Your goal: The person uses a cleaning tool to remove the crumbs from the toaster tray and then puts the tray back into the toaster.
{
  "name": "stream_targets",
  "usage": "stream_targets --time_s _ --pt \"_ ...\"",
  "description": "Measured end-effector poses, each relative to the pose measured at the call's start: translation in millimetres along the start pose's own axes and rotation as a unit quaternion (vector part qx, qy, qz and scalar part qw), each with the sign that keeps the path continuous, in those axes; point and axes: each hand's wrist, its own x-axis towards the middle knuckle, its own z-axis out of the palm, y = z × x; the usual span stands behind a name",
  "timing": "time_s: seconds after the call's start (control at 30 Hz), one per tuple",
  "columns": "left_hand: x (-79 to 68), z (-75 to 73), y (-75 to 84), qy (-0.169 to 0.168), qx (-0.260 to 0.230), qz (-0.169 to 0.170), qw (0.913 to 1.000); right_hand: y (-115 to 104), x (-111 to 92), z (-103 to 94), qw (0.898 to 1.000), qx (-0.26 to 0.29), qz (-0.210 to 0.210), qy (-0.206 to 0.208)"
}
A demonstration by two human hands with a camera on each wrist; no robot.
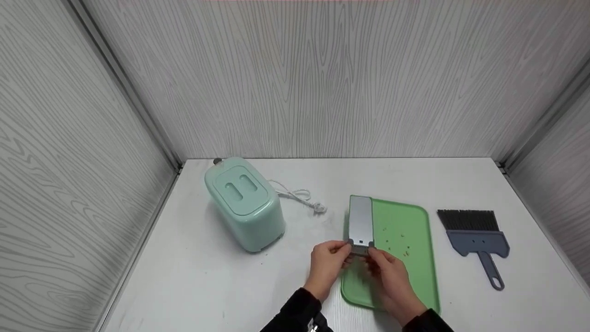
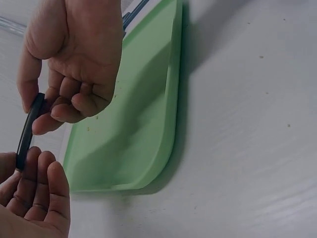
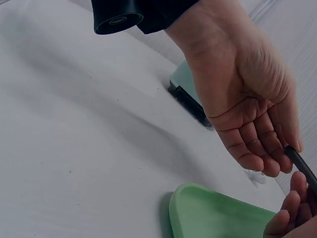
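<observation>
A toaster's crumb tray (image 1: 361, 219), a flat silvery plate with a dark grey handle, is held over the left side of a green tray (image 1: 417, 258). My left hand (image 1: 325, 263) pinches the left end of the handle between thumb and fingers. On the right end, my right hand (image 1: 391, 275) pinches it the same way. In the left wrist view, the dark handle (image 2: 27, 131) shows edge-on between both hands. Brown crumbs (image 1: 406, 253) lie scattered on the green tray.
A mint-green toaster (image 1: 244, 203) with its lid on stands at the left. Its white cord and plug (image 1: 319, 208) lie behind it to the right. A small dark brush (image 1: 477, 237) lies right of the green tray. Panelled walls enclose the table.
</observation>
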Motion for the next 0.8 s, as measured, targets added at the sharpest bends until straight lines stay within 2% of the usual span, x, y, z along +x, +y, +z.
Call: stream_targets --time_s 0.17,0.4,0.63,0.8 --pt "-0.3 4.3 -0.3 0.007 0.025 0.007 0.9996 -3.5 0.2 1.7 0.999 0.036 -0.006 0.010" --pt "-3.4 9.6 -1.5 0.017 0.096 0.033 0.9947 -3.4 0.3 5.6 0.996 0.084 -0.025 0.015" --pt "-6.1 15.5 -2.6 0.034 0.140 0.060 0.9878 -1.1 1.5 9.4 0.994 0.101 -0.034 0.020" --pt "-8.8 17.5 -1.7 0.037 0.154 0.057 0.9858 -1.0 2.9 11.4 0.994 0.102 -0.028 0.025"
